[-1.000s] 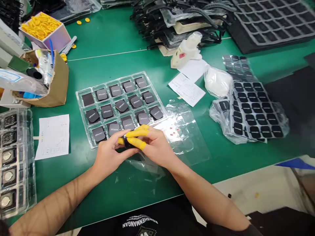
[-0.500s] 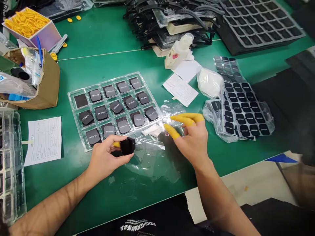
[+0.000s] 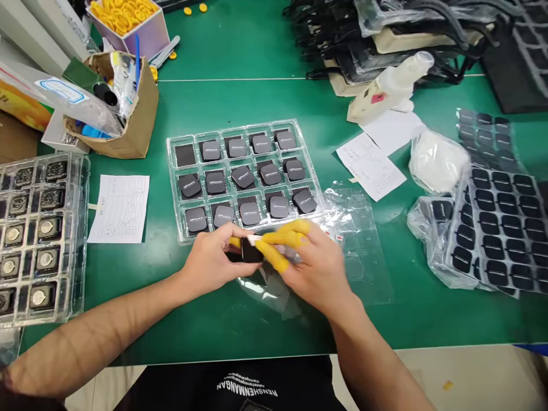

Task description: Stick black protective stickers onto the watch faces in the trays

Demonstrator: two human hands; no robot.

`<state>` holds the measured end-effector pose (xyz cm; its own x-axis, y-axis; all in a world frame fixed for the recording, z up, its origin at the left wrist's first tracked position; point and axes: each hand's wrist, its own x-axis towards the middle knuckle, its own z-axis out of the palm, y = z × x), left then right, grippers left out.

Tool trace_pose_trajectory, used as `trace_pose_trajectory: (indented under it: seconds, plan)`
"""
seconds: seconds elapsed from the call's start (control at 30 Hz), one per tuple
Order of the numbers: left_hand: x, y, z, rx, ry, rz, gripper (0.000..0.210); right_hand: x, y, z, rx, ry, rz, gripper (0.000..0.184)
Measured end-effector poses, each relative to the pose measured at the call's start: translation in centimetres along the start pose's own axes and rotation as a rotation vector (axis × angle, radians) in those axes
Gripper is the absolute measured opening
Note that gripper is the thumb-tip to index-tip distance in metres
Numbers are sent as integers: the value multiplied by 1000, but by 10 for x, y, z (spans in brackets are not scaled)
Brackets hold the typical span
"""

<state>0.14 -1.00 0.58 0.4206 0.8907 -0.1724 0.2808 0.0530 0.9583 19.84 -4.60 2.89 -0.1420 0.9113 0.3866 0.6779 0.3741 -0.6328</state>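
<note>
Clamps a dark square device [image 3: 249, 252] between thumb and fingers of the left hand [image 3: 213, 256], just beside the near edge of the clear tray [image 3: 174, 191]. Pinches a white scrap [image 3: 253, 240] at the device's upper edge with the yellow-covered fingers of the right hand [image 3: 319, 264], hands close together. Has open room over the green table [image 3: 222, 325] toward its near edge, plastic sheet [image 3: 369, 274] beside the right hand.

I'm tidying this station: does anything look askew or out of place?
A few things. In the clear tray, the top-left compartment shows only a dark square, while the others hold a printed grey piece; several of those sit twisted, like the middle-row centre one. Loose yellow pieces lie outside the lilac box.
</note>
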Motion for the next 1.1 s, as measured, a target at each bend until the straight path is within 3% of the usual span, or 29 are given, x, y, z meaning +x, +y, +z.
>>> trace_pose_trajectory:
  seconds: [0.17,0.27,0.37,0.43,0.5,0.6,0.7,0.93,1.1]
  plan:
    - [0,2,0,43,-1,-6,39,-1,14,11,69,-33,70,14]
    - [1,3,0,-37,19,-8,39,-10,28,3,-199,107,187,18]
    - [-1,1,1,1,38,81,39,-22,32,-7,-432,231,204,20]
    - [-3,-1,1,59,39,195,36,-25,26,-11,-350,192,162,30]
    - [-6,-2,1,107,36,306,31,-22,19,-10,-141,56,197,32]
    - [-8,-1,0,163,9,397,29,-13,12,-4,188,-64,473,21]
    - [-7,1,-1,197,-24,404,31,-6,14,-1,367,27,680,18]
    - [-5,2,0,179,-44,302,31,-2,30,-13,383,191,707,26]
    - [-6,-6,1,204,-33,433,27,-3,27,-20,302,-30,698,40]
